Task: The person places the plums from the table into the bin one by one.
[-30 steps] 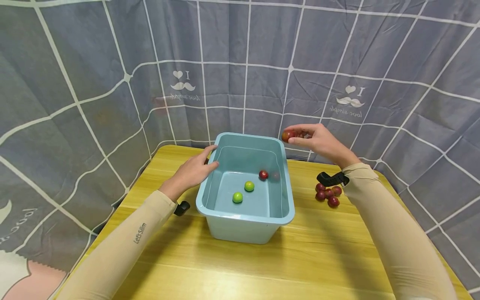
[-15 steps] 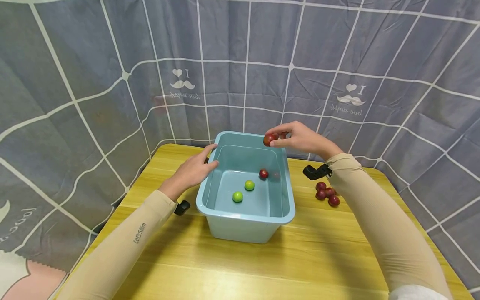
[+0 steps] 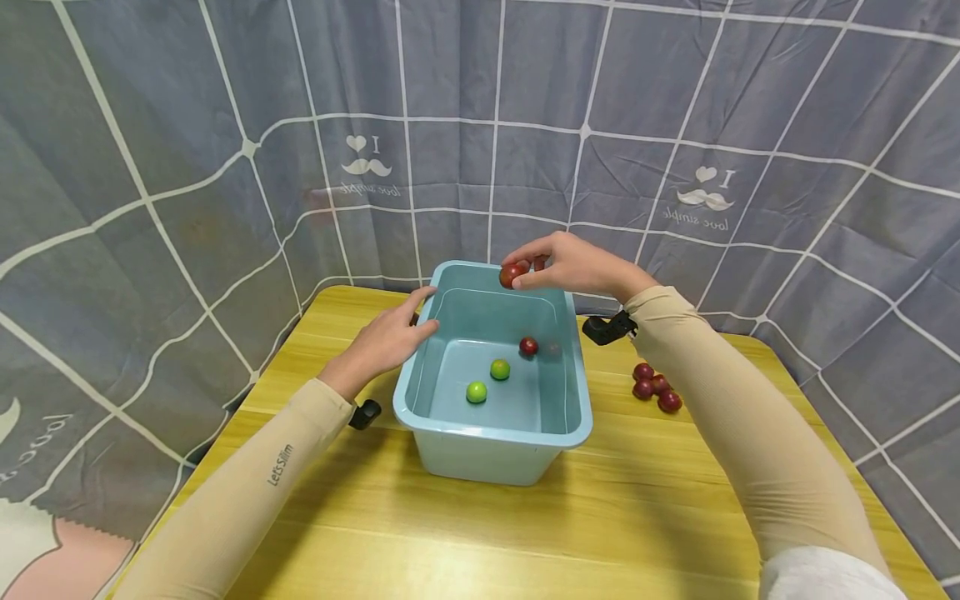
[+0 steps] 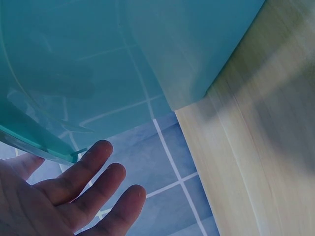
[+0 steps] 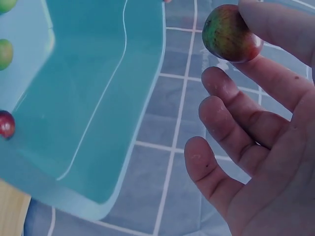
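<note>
My right hand (image 3: 573, 265) pinches a plum (image 3: 513, 276) between thumb and index finger, above the far rim of a light-blue plastic bin (image 3: 491, 436). In the right wrist view, the held plum (image 5: 229, 34) is red with a greenish patch, and the other fingers are spread loosely below it. Two small round green fruits, one nearer (image 3: 476, 392) and one farther (image 3: 500, 369), lie on the bin floor beside a dark red plum (image 3: 528, 346). My left hand (image 3: 386, 337) is at the bin's left rim, its fingers (image 4: 118, 177) relaxed; firm contact is unclear.
Several dark red plums (image 3: 643, 389) sit in a cluster on the wooden table (image 3: 480, 533), to the right of the bin. A grey curtain (image 3: 450, 167) with white grid lines hangs behind and along both sides of the table.
My right hand has carried the plum leftward, from outside the bin's far right corner to above the far rim. The left hand and the fruits in the bin have stayed put.
</note>
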Demonstrator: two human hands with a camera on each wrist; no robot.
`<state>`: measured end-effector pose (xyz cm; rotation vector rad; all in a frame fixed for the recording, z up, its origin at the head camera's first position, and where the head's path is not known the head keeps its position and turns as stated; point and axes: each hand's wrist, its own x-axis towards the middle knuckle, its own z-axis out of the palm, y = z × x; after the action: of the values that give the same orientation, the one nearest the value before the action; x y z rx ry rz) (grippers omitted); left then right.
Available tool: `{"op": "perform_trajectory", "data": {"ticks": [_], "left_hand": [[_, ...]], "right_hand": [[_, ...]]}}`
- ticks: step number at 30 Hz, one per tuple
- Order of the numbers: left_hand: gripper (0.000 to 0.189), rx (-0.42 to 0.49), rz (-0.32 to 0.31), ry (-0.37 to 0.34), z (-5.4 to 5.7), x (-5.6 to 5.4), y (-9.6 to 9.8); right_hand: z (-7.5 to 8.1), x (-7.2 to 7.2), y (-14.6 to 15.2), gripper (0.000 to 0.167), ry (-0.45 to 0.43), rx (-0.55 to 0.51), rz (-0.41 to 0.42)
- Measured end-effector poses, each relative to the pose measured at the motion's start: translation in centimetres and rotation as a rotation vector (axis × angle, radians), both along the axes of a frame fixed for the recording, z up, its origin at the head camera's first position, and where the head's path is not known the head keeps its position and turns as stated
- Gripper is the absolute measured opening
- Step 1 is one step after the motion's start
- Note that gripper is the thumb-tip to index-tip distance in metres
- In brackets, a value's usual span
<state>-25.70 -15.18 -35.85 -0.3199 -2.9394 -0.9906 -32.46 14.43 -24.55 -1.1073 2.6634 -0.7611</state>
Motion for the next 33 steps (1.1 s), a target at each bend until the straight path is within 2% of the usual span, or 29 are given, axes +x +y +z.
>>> {"op": "perform_trajectory", "data": {"ticks": [5,15,27,33], "left_hand": [[0.064,0.007,-0.002,-0.002,0.0,0.0,0.0],[0.064,0.002,0.003,-0.011,0.1,0.0,0.1],[0.064,-0.002,0.007,-0.025,0.3,0.1,0.1],[0.065,-0.012,0.007,-0.015,0.3,0.2,0.1]], "right_hand": [[-0.5,-0.3,-1.0,0.038,0.0,0.035,0.037],[-1.9,-0.8,-1.8,0.041,-0.028,0.146,0.045],[-2.2,-0.8,-2.8,0.043,-0.062,0.261,0.079],[-2.5,-0.6,-2.8,0.043,-0.065,0.276,0.086]]}}
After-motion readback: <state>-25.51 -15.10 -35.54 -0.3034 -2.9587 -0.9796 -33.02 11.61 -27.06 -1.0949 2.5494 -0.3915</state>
